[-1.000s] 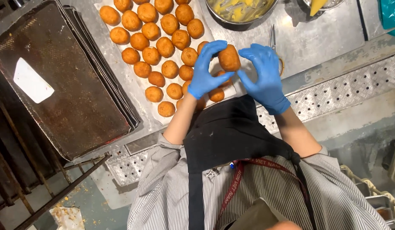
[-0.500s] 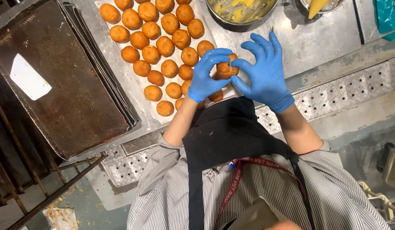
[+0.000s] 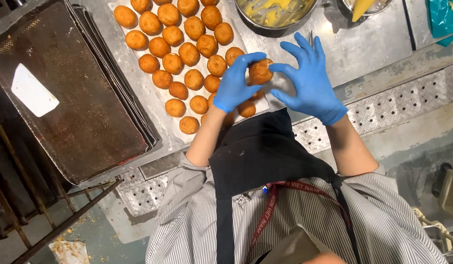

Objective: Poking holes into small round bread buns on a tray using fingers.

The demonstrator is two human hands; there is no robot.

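Above the near edge of the steel table (image 3: 373, 49), a round orange-brown dough ball (image 3: 260, 71) is pinched between the blue-gloved left hand (image 3: 234, 85) and right hand (image 3: 309, 80). Rows of matching balls (image 3: 180, 49) cover the paper-lined tray (image 3: 138, 78) beside a dark empty baking tray (image 3: 75, 98).

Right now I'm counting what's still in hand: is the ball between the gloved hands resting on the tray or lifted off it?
Lifted: the orange ball is pinched between left hand and right hand fingertips, above the tray.

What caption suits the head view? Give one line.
Two blue-gloved hands, left hand and right hand, hold one orange ball above a tray of similar balls.
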